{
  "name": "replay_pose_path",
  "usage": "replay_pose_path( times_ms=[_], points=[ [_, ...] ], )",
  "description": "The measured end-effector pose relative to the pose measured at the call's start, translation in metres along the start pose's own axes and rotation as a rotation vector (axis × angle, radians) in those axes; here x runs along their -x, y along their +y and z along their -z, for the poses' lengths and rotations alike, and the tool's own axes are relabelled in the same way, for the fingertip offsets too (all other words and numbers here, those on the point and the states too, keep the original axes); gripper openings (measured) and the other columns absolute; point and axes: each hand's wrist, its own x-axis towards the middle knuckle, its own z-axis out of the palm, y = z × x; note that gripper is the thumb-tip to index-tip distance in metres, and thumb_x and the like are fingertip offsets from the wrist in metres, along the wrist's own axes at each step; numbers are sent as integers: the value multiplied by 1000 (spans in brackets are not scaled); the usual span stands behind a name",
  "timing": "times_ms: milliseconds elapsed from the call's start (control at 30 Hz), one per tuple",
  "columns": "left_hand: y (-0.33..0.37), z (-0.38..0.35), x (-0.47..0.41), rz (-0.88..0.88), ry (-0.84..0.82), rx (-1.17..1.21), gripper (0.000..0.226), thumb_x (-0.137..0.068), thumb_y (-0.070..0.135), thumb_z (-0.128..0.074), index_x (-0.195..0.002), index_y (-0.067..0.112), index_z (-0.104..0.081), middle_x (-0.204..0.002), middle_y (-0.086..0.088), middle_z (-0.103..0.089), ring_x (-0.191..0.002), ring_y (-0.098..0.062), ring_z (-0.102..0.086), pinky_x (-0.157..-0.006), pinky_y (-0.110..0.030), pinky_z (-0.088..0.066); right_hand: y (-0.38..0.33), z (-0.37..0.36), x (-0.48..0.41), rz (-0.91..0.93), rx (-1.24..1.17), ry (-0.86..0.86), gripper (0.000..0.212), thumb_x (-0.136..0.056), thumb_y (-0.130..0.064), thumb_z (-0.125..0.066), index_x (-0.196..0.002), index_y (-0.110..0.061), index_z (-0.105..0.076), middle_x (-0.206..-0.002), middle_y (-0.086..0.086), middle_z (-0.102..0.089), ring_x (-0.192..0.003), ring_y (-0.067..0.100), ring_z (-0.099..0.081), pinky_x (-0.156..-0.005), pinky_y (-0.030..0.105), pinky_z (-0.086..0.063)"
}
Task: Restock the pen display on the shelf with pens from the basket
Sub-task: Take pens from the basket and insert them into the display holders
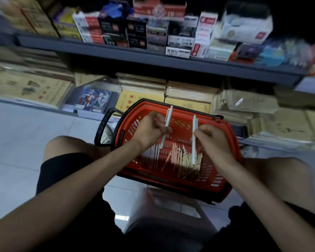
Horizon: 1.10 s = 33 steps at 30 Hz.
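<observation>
Early-to-mid stage, picking up stock. Red basket (224, 180) sits on the floor at centre frame, in front of the seated person's knees.

Left hand (153, 130), centre frame, fingers curled round one white pen (168, 115), held nearly upright over the basket's far half. Right hand (213, 137), just right of centre, pinches another white pen (194, 153), maybe two together, can't tell for sure; it hangs tip-down over the pile. Both hands are above the basket, neither near the shelf.

Loose pens (180, 159) are still in the basket bottom, a fair heap in the lower-middle of it, some cream, some pale; blur makes a count impossible.

Shelf (153, 57) runs across the upper frame, packed with small boxes (135, 28). All motion-blurred, so I can't tell which is the pen display or how full it is. No placed pens can be made out.

Judgement: grabbing is done for this handful; lifting to the shelf and slotting in remain, then repeats for the heap left. Most of the task looks to be ahead.

Grey stool (164, 215) at bottom centre, paper stacks (189, 91) on the low shelf behind the basket.
</observation>
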Motion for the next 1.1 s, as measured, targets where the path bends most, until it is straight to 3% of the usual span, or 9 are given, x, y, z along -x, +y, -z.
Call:
replay_pose_path(
  times_ms=[67, 200, 300, 400, 500, 700, 767, 933, 1100],
  points=[
    [12, 1, 26, -11, 2, 115, 26, -91, -8, -71, -106, 4, -53, -74, -8, -73, -64, -9, -73, -58, -21, -53, -8, 10, 23, -82, -240, -46, 20, -100, -14, -62, -82, -17, -71, -81, 12, -69, -78, 24, -69, -73, 36, -55],
    [15, 5, 63, 36, 45, 361, 21, -94, -3, -69, -114, -4, -62, -91, -19, -77, -76, -19, -75, -75, -31, -61, -14, 17, 52, -259, -627, -138, 15, -106, -11, -55, -106, -11, -70, -82, 9, -65, -74, 24, -64, -67, 36, -52],
    [5, 5, 81, 94, 80, 510, 15, -98, 6, -66, -112, 1, -69, -96, -18, -75, -81, -22, -73, -87, -39, -58, -4, 14, 65, -221, -599, -124, 19, -106, -13, -54, -102, -13, -73, -78, 5, -61, -70, 23, -54, -61, 37, -40],
    [0, 4, 88, 142, 81, 616, 14, -103, 13, -59, -102, 11, -73, -86, -7, -69, -75, -18, -64, -77, -34, -54, 9, 6, 68, -259, -530, -44, 14, -107, -14, -55, -102, -13, -68, -82, 11, -61, -69, 26, -51, -61, 40, -39],
    [-3, 1, 83, 170, 108, 548, 17, -102, 19, -58, -100, 15, -75, -80, -2, -67, -76, -22, -59, -76, -36, -48, 11, -4, 67, -220, -379, 43, 2, -102, -14, -60, -102, -14, -62, -82, 9, -64, -60, 18, -55, -53, 33, -40],
    [-6, -10, 89, 143, 193, 410, 19, -100, 9, -60, -115, 5, -71, -90, -12, -67, -83, -26, -60, -78, -42, -49, 10, -19, 73, -129, -233, 59, 17, -93, -13, -76, -104, -18, -64, -98, 5, -70, -71, 16, -65, -52, 21, -48],
    [-8, -12, 91, 87, 224, 335, 19, -100, 6, -62, -119, 7, -65, -88, -13, -69, -83, -26, -64, -83, -48, -53, 11, -23, 74, -98, -246, 66, 12, -95, -13, -75, -103, -17, -66, -96, 7, -71, -63, 12, -66, -48, 17, -46],
    [-11, -16, 84, 43, 245, 317, 26, -99, 3, -64, -120, -5, -52, -80, -10, -74, -65, -14, -66, -74, -40, -50, 14, -21, 73, -77, -275, 82, 7, -103, -18, -64, -99, -21, -69, -89, 11, -74, -64, 9, -66, -51, 19, -46],
    [-7, -24, 85, 83, 155, 328, 13, -104, 13, -57, -109, 5, -66, -85, -5, -75, -65, -12, -61, -68, -32, -47, 12, -16, 74, -119, -364, 60, 20, -109, -18, -51, -106, -12, -70, -88, 4, -71, -64, 7, -64, -57, 22, -48]
  ],
)
